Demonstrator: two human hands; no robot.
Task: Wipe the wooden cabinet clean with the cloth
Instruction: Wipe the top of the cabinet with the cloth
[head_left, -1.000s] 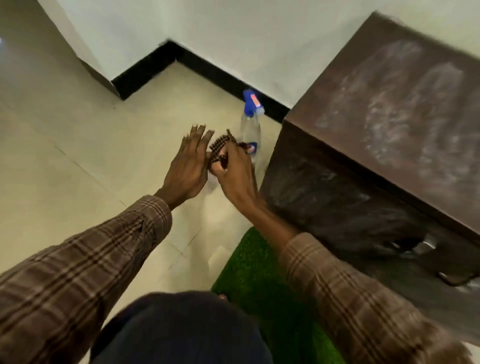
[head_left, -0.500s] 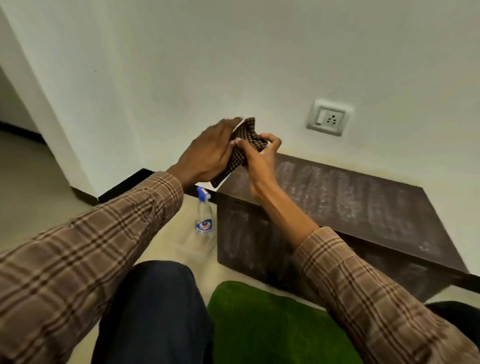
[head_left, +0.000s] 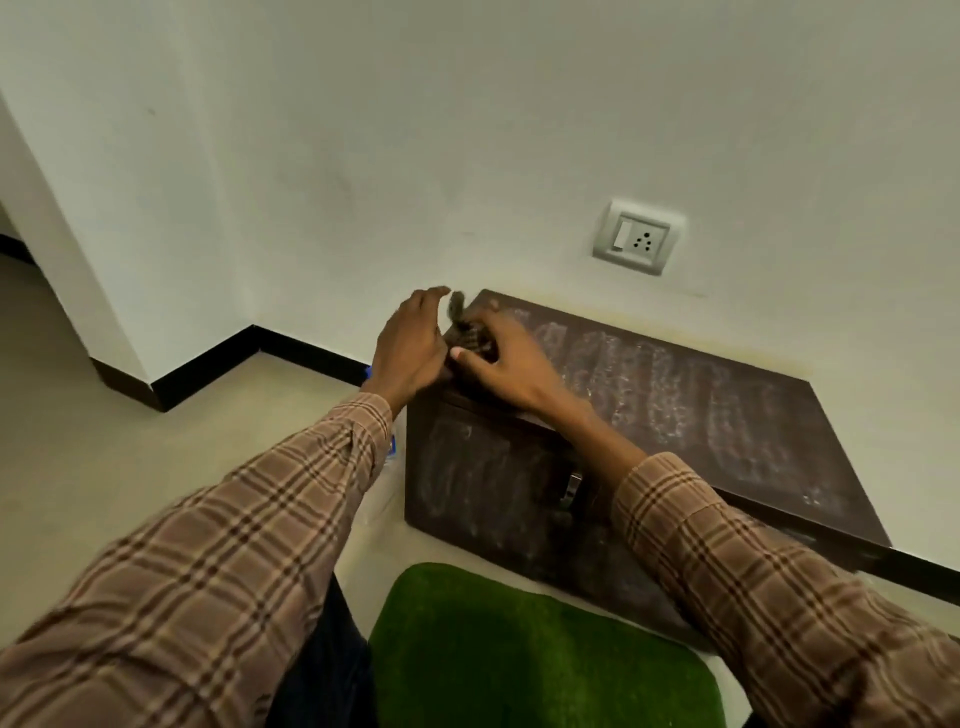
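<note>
Nearest the camera, a green mat (head_left: 540, 649) lies on the floor (head_left: 130, 457) in front of the wooden cabinet (head_left: 701, 415). Both plaid sleeves reach forward over it toward the cabinet's near left corner.

The cabinet front (head_left: 483, 493) carries chalky white smears, and a metal latch (head_left: 570, 487) sits on it below the right forearm. The top is streaked with the same pale residue across most of its width (judged: little or none of the wiping is done).

At the left end of the top, the cloth (head_left: 467, 332), a dark checked piece, is bunched between the two hands. The right hand (head_left: 511, 364) has its grip closed over the cloth and presses it down on the cabinet top. The left hand (head_left: 413, 348) lies against the cloth's left side with its fingers loosely extended; whether it actually pinches the fabric cannot be told.

Hazards from this state:
- A bunched cloth presents a small contact face; strokes may leave unwiped bands between the streaks.
- Working at the corner, a stroke could run off the edge and carry the cloth with it.
- Dry residue may smear rather than lift.

Farther back, a wall socket (head_left: 638, 238) sits above the cabinet, well apart from the hands.
</note>
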